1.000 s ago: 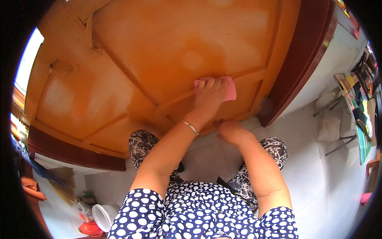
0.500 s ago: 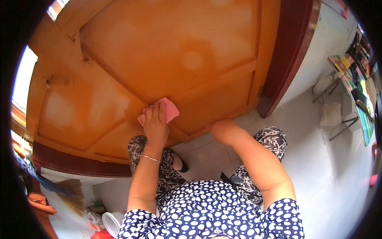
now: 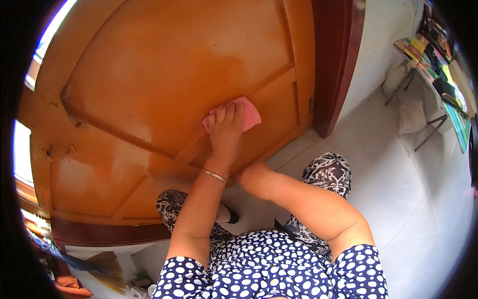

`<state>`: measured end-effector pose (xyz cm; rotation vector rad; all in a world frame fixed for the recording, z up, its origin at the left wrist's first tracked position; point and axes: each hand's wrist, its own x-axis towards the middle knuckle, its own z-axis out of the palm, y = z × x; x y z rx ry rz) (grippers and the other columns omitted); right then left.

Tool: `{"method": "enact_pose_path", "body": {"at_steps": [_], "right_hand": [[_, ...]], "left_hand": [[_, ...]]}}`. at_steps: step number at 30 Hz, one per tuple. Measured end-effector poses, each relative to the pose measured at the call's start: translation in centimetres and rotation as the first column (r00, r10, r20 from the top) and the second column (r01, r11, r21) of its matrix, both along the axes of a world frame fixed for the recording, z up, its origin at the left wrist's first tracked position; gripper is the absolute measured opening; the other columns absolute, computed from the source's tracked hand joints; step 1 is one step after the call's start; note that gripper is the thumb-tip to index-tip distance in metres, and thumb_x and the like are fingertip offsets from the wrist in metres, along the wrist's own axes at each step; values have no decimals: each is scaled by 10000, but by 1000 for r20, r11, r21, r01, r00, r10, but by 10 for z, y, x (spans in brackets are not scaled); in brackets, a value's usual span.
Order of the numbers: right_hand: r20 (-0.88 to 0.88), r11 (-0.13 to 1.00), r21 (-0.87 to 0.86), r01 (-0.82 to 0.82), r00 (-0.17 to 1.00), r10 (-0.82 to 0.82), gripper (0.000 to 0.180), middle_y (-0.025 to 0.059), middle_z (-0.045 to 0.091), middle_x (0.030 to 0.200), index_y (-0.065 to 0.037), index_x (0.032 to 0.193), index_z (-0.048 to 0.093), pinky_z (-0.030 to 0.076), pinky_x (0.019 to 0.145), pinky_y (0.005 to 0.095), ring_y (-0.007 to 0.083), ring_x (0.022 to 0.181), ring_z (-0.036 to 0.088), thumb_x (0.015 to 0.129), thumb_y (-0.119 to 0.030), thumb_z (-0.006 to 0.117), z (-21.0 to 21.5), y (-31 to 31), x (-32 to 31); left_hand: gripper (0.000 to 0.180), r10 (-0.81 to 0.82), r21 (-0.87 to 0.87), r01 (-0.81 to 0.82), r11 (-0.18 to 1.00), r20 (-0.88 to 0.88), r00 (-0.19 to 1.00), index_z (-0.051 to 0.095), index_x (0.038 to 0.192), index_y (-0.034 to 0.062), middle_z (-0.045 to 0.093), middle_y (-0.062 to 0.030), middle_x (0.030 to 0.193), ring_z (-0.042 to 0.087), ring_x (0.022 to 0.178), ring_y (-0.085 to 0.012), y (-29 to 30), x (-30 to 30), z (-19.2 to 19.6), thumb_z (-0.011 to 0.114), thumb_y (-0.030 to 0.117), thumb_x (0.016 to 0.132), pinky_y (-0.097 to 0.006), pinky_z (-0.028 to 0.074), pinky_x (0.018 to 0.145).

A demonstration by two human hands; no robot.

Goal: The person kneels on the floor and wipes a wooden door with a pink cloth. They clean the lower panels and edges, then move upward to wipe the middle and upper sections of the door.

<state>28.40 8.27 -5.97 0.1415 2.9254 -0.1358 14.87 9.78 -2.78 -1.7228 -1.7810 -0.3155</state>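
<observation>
My left hand [image 3: 228,122] presses a pink cloth [image 3: 251,118] flat against an orange-brown wooden panel door [image 3: 184,65], just above a raised rail of its frame. The fingers are bent over the cloth, which sticks out beyond them to the right. A thin bracelet [image 3: 215,175] circles that wrist. My right hand [image 3: 253,178] is low by the door's bottom edge, right of my left wrist. Its fingers are hidden, so whether it holds anything does not show. Lighter, hazy and shinier patches mark the door's surface.
A dark red door frame [image 3: 333,70] borders the door on the right. Beyond it, a folding table [image 3: 450,109] carries a striped cover and assorted items. A broom [image 3: 107,269] leans at the lower left. My knees are bent above a grey tiled floor [image 3: 383,164].
My left hand has moved the cloth right and up across the door. My right hand has shifted left and slightly down, nearer my left wrist. The whole view has turned somewhat.
</observation>
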Motion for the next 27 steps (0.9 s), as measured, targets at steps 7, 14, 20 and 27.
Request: {"method": "enact_pose_path", "body": {"at_steps": [7,14,20,27], "right_hand": [[-55,968,-251,15,998,-29,348,159,614,1290,-36,1233,624,492,969,391,314,1163,599,904,-78,522,2,4,5],[-42,298,-944,140,846,-532,380,164,549,1377,-29,1328,542,440,1039,352,309,1258,514,964,-139,544,41,13,16],[-25,205,-974,96,854,-520,391,127,487,1458,-34,1345,524,409,1067,352,256,1308,468,992,-201,550,27,18,11],[-42,860,-450,240,957,-288,363,160,562,1367,-47,1299,566,443,1021,407,316,1229,547,956,-150,510,20,25,0]], "left_hand": [[579,-129,-57,128,990,-21,991,539,1282,40,591,-115,1207,518,1113,-302,68,34,11,652,-2,716,-459,388,962],[430,-221,-86,218,972,-34,975,560,1228,19,602,-123,1221,534,1105,-290,137,67,15,577,43,799,-442,397,945],[400,-230,-3,230,973,-85,970,589,1199,28,638,-115,1164,550,1073,-277,155,80,19,590,68,801,-420,408,920],[402,-176,-83,175,981,-7,984,603,1173,46,648,-97,1120,554,1039,-268,100,58,31,620,67,772,-414,421,886]]}}
